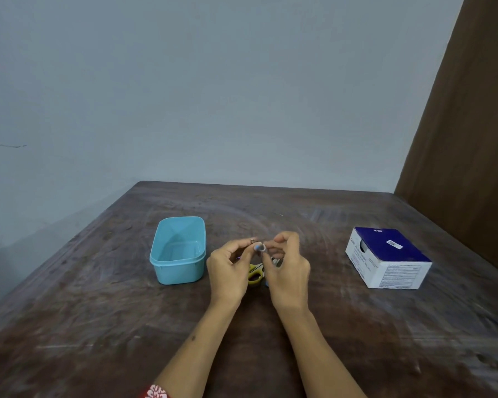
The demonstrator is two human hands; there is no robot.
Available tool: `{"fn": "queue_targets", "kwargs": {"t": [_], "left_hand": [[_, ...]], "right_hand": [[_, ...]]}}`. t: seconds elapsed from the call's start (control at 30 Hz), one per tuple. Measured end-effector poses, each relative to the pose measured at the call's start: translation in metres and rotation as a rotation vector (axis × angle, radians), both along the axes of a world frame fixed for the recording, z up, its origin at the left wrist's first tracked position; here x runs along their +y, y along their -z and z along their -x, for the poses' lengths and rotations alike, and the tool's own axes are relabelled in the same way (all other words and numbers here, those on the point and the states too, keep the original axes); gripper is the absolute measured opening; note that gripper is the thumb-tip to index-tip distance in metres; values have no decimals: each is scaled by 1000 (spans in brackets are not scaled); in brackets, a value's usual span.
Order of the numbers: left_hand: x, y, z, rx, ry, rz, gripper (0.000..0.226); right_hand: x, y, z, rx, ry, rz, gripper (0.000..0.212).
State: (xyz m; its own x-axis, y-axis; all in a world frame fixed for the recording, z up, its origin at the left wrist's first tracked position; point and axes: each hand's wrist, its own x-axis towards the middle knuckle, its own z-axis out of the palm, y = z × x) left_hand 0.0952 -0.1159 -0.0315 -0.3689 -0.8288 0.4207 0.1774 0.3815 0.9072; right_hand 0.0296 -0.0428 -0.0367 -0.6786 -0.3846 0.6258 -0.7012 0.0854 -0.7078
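Pinching small piece (261, 248), L hand (229, 268) & R hand (288, 271); scissors (255, 276) beneath, tub (179, 272) left, box (385, 254) right.

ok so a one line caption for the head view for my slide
Left hand and right hand pinch a small blue-and-white piece over yellow-handled scissors, between a blue tub and a carton.

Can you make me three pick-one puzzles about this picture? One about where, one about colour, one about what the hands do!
1. Where is the tub from the left hand and right hand? A) left B) right C) between them
2. What colour are the scissors handles? A) red B) yellow C) black
3. What are both hands doing? A) lying flat B) pinching a small piece C) waving
Answers: 1 A, it stands left of both hands. 2 B, yellow shows between the wrists. 3 B, fingertips of both meet on it.
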Motion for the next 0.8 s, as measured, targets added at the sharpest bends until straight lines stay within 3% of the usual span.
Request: {"fn": "queue_targets", "kwargs": {"t": [0.27, 0.57, 0.8], "left_hand": [[-3, 7, 3, 2, -118, 185, 17], [-7, 8, 6, -47, -92, 314, 18], [-7, 9, 5, -17, -87, 280, 18]], "right_hand": [[2, -2, 5, -186, -46, 165, 38], [-2, 1, 6, -123, -39, 120, 43], [-4, 0, 4, -100, -17, 111, 39]]}}
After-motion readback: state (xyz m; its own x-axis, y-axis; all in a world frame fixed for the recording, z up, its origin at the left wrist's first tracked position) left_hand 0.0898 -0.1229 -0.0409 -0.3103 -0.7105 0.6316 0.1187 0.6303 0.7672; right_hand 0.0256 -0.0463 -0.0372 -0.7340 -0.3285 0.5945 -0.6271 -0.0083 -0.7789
